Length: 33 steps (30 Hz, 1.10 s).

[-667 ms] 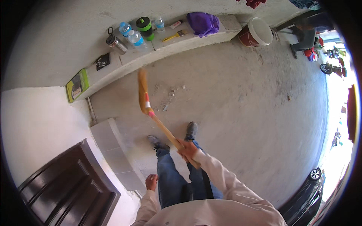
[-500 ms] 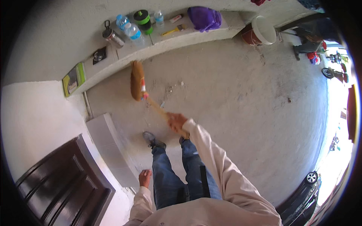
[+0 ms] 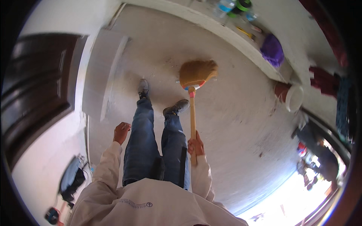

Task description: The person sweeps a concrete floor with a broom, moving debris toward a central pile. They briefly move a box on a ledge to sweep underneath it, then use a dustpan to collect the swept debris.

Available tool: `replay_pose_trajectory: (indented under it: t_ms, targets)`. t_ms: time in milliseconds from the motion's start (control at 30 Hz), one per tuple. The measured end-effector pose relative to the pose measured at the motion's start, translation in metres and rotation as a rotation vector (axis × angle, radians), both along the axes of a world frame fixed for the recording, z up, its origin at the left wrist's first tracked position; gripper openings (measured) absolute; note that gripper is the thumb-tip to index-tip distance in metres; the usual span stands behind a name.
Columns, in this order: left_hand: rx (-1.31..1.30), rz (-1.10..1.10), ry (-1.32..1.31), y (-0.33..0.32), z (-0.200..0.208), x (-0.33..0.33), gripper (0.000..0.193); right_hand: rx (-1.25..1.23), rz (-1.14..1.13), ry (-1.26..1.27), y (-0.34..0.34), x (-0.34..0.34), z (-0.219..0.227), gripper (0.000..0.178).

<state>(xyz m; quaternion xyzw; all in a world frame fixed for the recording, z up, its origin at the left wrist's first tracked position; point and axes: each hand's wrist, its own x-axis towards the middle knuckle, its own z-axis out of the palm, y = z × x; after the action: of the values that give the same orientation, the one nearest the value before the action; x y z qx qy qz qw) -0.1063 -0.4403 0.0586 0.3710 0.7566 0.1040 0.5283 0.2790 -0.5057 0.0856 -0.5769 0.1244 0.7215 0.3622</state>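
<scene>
My right hand point(image 3: 196, 145) is wrapped round the wooden handle of a broom point(image 3: 192, 113), low on the shaft. The handle points away from me. Its wide tan straw head point(image 3: 198, 72), bound with red, white and blue near the neck, is spread over the concrete floor just beyond my right shoe point(image 3: 176, 107). Beside my left thigh hangs my left hand point(image 3: 122, 132), its fingers curled in, with nothing visible in it. My left shoe point(image 3: 143, 89) is set a little farther forward than the right one.
A concrete ledge point(image 3: 203, 22) holds bottles, a paintbrush point(image 3: 246, 33) and a purple cloth point(image 3: 272, 51). At its end stands a bucket point(image 3: 294, 98). To the left are a low grey step point(image 3: 98, 71) and a dark door point(image 3: 39, 83). A person point(image 3: 320, 150) is at the far right.
My view has turned, shifting the ledge to the right. The broom has swung from pointing left to straight ahead, its straw head now fanned broadside. My feet have shifted; the right hand keeps its grip.
</scene>
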Motion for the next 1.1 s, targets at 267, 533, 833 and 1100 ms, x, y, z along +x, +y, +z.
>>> replay_pose_trajectory:
  t_ms: [267,533,833,1100]
  targets:
    - [-0.178,0.086,0.247,-0.104,0.001,-0.003,0.027,-0.078,0.202,-0.073,-0.025,-0.011,0.139,0.07]
    - [-0.145,0.332,0.078,-0.125,-0.006,-0.007,0.028,-0.144,0.505,-0.14,-0.029,-0.06,0.179,0.074]
    - [-0.071,0.541,0.006,-0.204,-0.017,-0.097,0.026,-0.108,0.845,-0.088,-0.067,-0.15,0.175,0.073]
    - [-0.109,0.763,-0.849,-0.201,-0.012,-0.032,0.043,-0.073,0.726,0.246,-0.088,-0.167,0.192,0.06]
